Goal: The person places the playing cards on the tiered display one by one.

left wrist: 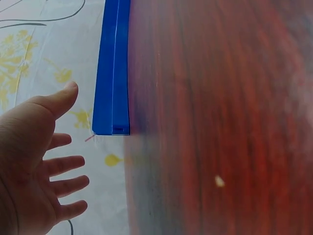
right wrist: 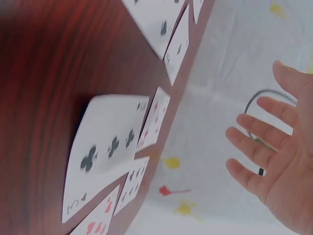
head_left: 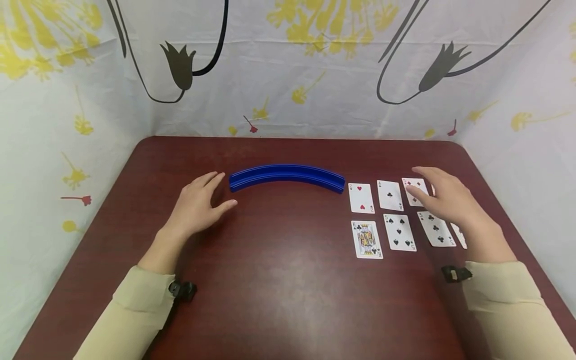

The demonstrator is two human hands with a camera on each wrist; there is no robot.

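Playing cards (head_left: 399, 233) are laid face-up in two rows; none slotted in curved blue card holder (head_left: 288, 173); left hand (head_left: 196, 206), right hand (head_left: 452, 200): fingers held apart.

Left of the right hand (head_left: 450, 197) are read "2" on a hearts card (head_left: 361, 198), "A" on an ace (head_left: 390, 195), "K" on a king (head_left: 366, 240), "5" on a spades card (head_left: 399, 232), "3" on a clubs card (head_left: 435, 229).

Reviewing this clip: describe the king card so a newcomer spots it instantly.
On the dark red table, right of the curved blue rack, playing cards lie in two rows. The king is leftmost in the nearer row, the only visible card showing a pictured figure.
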